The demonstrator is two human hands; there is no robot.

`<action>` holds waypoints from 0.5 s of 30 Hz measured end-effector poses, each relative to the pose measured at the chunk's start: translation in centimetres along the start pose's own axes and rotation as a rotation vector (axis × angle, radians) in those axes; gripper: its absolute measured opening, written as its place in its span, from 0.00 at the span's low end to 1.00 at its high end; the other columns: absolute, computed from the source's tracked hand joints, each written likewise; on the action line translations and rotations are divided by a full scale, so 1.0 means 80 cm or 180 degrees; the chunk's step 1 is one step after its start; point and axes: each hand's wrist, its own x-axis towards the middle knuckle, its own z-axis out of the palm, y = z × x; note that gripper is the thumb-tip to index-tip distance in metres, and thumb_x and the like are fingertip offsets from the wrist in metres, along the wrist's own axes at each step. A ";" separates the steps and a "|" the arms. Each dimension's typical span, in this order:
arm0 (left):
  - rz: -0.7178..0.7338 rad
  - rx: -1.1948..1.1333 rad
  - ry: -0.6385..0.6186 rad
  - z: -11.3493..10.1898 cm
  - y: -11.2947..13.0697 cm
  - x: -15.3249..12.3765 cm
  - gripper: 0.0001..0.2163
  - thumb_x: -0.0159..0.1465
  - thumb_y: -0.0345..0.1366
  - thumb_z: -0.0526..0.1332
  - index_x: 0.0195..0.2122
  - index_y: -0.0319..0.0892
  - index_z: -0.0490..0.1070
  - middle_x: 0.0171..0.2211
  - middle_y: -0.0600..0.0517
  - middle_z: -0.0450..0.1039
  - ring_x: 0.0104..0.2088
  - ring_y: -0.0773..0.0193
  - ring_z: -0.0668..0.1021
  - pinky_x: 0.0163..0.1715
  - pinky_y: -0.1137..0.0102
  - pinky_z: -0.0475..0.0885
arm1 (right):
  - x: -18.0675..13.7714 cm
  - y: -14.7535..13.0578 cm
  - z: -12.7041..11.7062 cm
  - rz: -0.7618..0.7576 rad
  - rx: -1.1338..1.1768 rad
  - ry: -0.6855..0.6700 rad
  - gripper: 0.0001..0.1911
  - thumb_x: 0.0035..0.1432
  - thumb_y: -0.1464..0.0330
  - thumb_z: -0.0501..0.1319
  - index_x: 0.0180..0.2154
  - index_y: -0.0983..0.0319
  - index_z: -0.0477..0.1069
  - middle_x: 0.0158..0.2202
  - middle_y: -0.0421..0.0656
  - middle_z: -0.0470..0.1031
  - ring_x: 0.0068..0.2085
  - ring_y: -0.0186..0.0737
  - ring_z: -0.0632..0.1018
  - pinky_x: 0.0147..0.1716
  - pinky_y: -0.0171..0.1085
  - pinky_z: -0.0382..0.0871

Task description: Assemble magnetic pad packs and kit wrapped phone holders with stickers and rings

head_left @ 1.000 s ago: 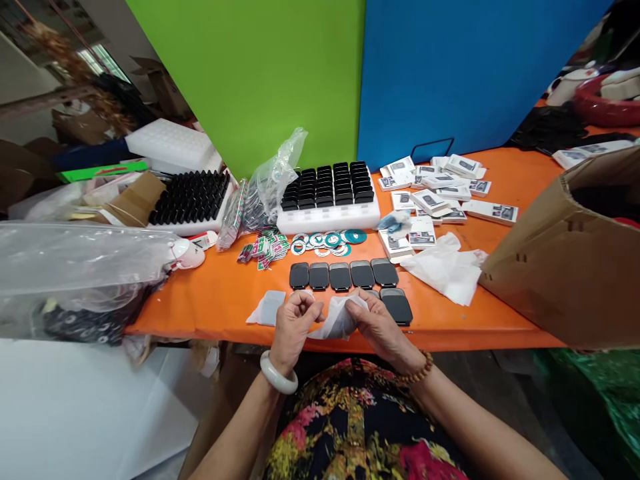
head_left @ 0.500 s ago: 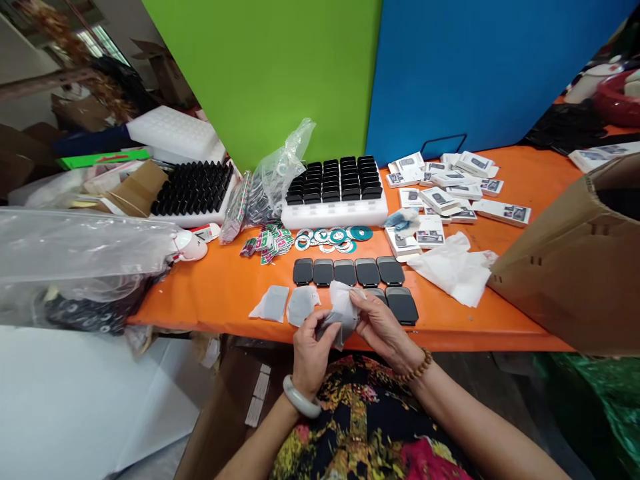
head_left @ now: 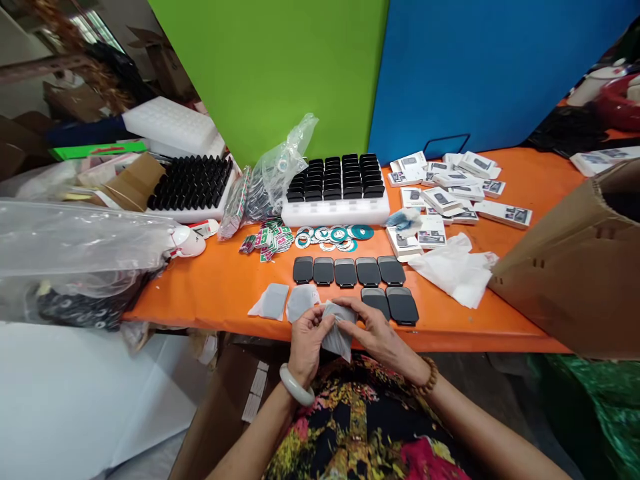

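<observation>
Close to the table's front edge, my left hand [head_left: 307, 341] and my right hand [head_left: 376, 331] together grip a flat dark piece in a thin white pouch [head_left: 337, 337]. The fingers of both hands press on its sides and cover part of it. Two similar wrapped pieces lie to the left, one a wrapped square [head_left: 275, 302] and one a wrapped rounded piece [head_left: 302, 301]. Beyond my hands sits a row of black rounded-square flat pieces [head_left: 345, 273]. Two more black pieces [head_left: 402, 305] lie just right of my right hand.
White foam trays [head_left: 336, 213] hold upright black pieces. Round stickers [head_left: 338, 235], small printed cards [head_left: 270, 240] and a clear plastic bag [head_left: 273, 177] lie nearby. To the right are small white boxes [head_left: 440, 199], crumpled white sheets [head_left: 453, 270] and a large cardboard box [head_left: 560, 267].
The pouch's loose white top has been folded down, and the packet now hangs lower and flatter. My right hand has moved left and inward over it, uncovering a black piece.
</observation>
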 end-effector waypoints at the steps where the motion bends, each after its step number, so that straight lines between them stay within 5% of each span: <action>1: -0.0008 -0.0026 0.0049 0.000 -0.002 0.002 0.15 0.51 0.42 0.70 0.36 0.37 0.75 0.32 0.51 0.77 0.31 0.69 0.75 0.35 0.74 0.71 | 0.001 0.009 0.003 0.0190 0.0211 -0.0037 0.15 0.59 0.64 0.60 0.49 0.56 0.69 0.47 0.44 0.74 0.46 0.42 0.74 0.45 0.41 0.68; 6: -0.0048 0.0350 0.0219 -0.013 -0.012 0.007 0.21 0.50 0.42 0.70 0.43 0.38 0.71 0.32 0.50 0.77 0.32 0.66 0.77 0.36 0.71 0.73 | 0.021 0.038 0.000 0.0685 0.0323 0.0305 0.15 0.52 0.64 0.62 0.43 0.58 0.69 0.37 0.41 0.73 0.35 0.38 0.72 0.35 0.37 0.67; 11: 0.0474 0.1142 0.0488 -0.037 -0.015 0.005 0.17 0.56 0.39 0.65 0.46 0.39 0.71 0.44 0.44 0.76 0.43 0.61 0.78 0.46 0.65 0.72 | 0.057 0.048 -0.005 0.0633 -0.0240 0.0218 0.11 0.51 0.67 0.58 0.38 0.59 0.65 0.34 0.40 0.70 0.34 0.38 0.70 0.35 0.37 0.64; 15: 0.0872 0.2017 0.0513 -0.049 -0.013 0.004 0.13 0.60 0.37 0.61 0.45 0.41 0.72 0.43 0.45 0.76 0.43 0.58 0.78 0.46 0.62 0.73 | 0.072 0.059 0.012 0.0701 -0.0808 0.0065 0.11 0.50 0.70 0.56 0.39 0.59 0.63 0.33 0.39 0.69 0.33 0.39 0.70 0.34 0.38 0.62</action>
